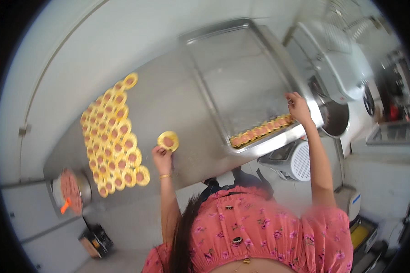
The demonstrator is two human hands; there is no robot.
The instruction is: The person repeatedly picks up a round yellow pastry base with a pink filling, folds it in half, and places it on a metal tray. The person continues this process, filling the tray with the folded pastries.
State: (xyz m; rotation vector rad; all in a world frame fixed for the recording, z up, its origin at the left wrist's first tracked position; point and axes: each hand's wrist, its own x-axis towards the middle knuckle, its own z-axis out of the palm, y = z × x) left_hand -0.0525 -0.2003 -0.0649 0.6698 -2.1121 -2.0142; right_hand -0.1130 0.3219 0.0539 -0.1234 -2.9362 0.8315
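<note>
My left hand (162, 160) pinches the near edge of a round yellow dumpling wrapper (175, 146) with a pinkish meat filling in its middle, just over the steel table. My right hand (298, 109) is above the right side of a large metal tray (208, 98), its fingers loosely curled and slightly apart, with nothing visible in them. Just below that hand, a row of folded yellow dumplings (259, 132) lines the near end of the tray. Many flat yellow wrappers topped with filling (111, 139) lie close together on the left of the table.
A metal bowl of pink minced filling (70, 191) with an orange-handled tool stands at the table's left end. Right of the tray are a white machine (334, 63) and a deep steel bowl (337, 119). A white perforated appliance (299, 161) stands below the table's edge.
</note>
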